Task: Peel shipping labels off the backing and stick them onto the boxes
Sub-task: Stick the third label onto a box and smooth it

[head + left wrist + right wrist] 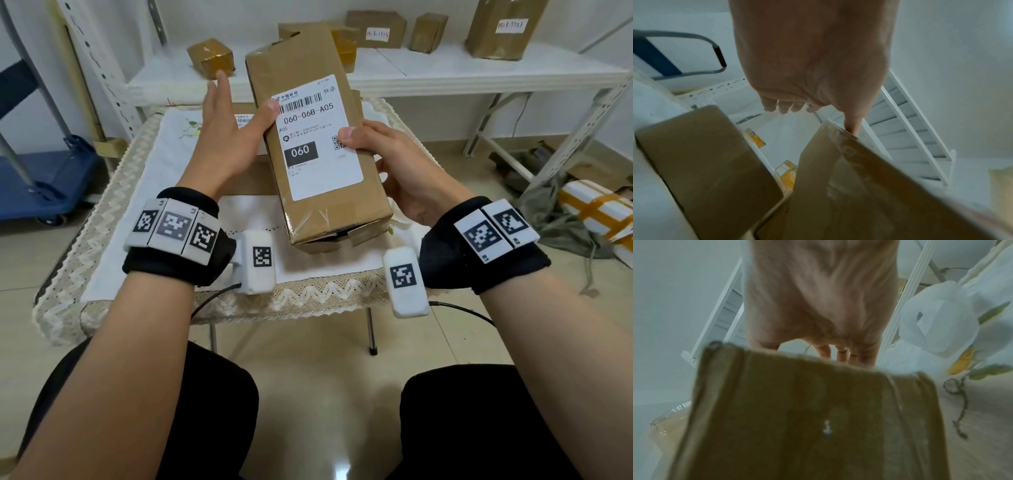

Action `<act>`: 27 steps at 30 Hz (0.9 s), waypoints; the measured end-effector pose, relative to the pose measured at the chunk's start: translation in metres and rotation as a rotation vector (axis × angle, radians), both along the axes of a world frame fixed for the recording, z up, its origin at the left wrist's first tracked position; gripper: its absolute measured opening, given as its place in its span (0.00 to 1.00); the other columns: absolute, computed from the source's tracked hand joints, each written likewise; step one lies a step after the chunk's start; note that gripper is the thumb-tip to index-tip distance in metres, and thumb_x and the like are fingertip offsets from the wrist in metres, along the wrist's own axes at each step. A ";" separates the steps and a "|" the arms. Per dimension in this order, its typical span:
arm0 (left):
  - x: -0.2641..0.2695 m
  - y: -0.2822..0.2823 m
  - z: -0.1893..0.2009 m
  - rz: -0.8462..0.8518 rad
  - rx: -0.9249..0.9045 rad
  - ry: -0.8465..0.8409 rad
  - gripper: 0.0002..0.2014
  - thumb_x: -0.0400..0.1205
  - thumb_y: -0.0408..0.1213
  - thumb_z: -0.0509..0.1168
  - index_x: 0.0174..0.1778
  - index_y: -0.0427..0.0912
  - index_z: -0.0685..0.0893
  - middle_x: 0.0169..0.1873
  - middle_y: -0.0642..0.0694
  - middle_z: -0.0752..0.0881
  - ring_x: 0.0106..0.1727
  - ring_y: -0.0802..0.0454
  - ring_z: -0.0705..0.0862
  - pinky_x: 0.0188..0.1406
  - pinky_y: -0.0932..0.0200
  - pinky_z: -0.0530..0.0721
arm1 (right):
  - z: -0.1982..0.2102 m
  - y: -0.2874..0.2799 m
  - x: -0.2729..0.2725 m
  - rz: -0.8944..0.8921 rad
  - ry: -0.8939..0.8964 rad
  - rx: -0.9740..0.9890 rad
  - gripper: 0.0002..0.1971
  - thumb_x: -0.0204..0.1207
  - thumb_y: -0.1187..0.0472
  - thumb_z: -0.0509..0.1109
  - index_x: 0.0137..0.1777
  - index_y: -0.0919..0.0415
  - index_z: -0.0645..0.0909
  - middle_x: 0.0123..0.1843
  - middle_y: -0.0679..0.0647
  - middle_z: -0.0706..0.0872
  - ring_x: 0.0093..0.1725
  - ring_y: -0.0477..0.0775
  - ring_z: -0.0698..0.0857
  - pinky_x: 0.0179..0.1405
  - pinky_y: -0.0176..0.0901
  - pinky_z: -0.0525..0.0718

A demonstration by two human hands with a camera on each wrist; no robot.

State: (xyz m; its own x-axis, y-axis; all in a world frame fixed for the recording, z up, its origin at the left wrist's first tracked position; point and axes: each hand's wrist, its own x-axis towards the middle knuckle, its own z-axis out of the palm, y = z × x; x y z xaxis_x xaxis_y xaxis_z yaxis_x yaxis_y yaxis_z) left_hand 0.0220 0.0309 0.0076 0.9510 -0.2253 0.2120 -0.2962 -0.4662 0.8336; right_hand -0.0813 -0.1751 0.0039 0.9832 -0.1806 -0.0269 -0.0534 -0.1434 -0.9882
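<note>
From the head view the right hand [394,171] grips the labelled box [318,144] above the table [113,219] so the left hand's [229,137] thumb can smooth the label [318,137], fingers straight; the left wrist view shows that thumb [854,125] on the box edge; the right wrist view shows fingers [824,352] curled behind it.

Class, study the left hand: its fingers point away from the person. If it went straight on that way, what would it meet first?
Probably the small taped box on the white shelf. The left hand points its fingers at it, though depth is unclear.
</note>
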 end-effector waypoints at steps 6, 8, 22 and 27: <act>-0.015 -0.008 0.008 -0.169 -0.209 0.239 0.27 0.81 0.67 0.65 0.68 0.51 0.85 0.60 0.58 0.92 0.60 0.62 0.90 0.68 0.56 0.83 | 0.002 0.002 0.001 0.084 -0.046 0.082 0.29 0.76 0.44 0.72 0.75 0.55 0.80 0.65 0.52 0.92 0.68 0.62 0.88 0.71 0.63 0.85; -0.021 -0.009 0.011 -0.228 -0.264 0.276 0.18 0.85 0.60 0.65 0.60 0.52 0.89 0.52 0.58 0.94 0.50 0.63 0.92 0.53 0.63 0.85 | 0.002 0.002 0.004 0.102 -0.074 0.098 0.34 0.77 0.44 0.72 0.81 0.54 0.73 0.70 0.54 0.89 0.70 0.61 0.87 0.73 0.66 0.83; -0.036 -0.017 0.015 -0.189 -0.291 0.298 0.17 0.81 0.57 0.72 0.57 0.51 0.90 0.43 0.54 0.95 0.42 0.54 0.94 0.36 0.60 0.86 | 0.002 -0.006 0.005 0.080 -0.283 -1.133 0.41 0.84 0.30 0.46 0.92 0.45 0.38 0.92 0.55 0.31 0.90 0.64 0.31 0.87 0.72 0.34; -0.033 -0.010 0.020 -0.174 -0.347 0.332 0.15 0.83 0.60 0.68 0.52 0.53 0.89 0.40 0.59 0.93 0.32 0.63 0.89 0.33 0.65 0.81 | 0.005 -0.017 0.000 0.106 -0.141 -0.541 0.43 0.89 0.38 0.57 0.90 0.47 0.31 0.93 0.47 0.52 0.84 0.36 0.64 0.83 0.34 0.62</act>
